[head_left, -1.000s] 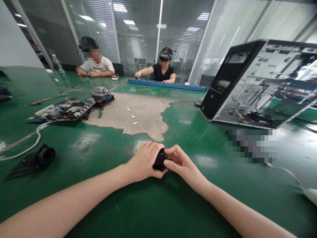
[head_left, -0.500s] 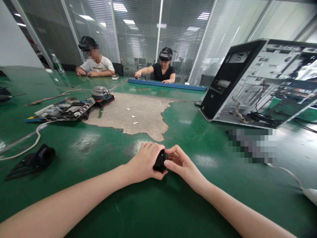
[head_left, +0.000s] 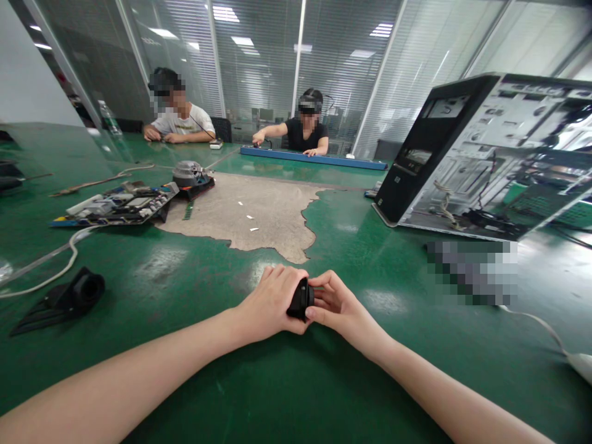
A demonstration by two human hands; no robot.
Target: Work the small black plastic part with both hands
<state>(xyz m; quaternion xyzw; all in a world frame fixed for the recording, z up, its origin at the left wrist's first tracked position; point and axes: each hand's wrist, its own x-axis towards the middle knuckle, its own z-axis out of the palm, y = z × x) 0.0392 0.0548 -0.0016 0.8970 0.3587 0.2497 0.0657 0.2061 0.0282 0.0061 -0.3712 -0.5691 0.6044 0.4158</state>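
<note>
Between my hands, just above the green tabletop, is a small black device [head_left: 298, 301] with a round, lens-like ring [head_left: 310, 298] on its right side. My left hand [head_left: 274, 302] wraps around the device from the left, fingers over its far side and thumb beneath, so much of it is hidden. On the other side, my right hand [head_left: 337, 302] is closed on the ring, with the thumb at its lower near edge and the curled fingers at its far side. Exactly what kind of device this is, I cannot tell.
To the left lie a black part with a round opening [head_left: 69, 298], a circuit board [head_left: 123, 206] and a fan cooler [head_left: 190, 176]. An opened computer case [head_left: 457, 157] stands at right. Two people sit across the table, one at a blue bar [head_left: 314, 159].
My right thumb has slid slightly down and left along the device, so more of the ring shows. My left hand keeps its hold, nearly still.
</note>
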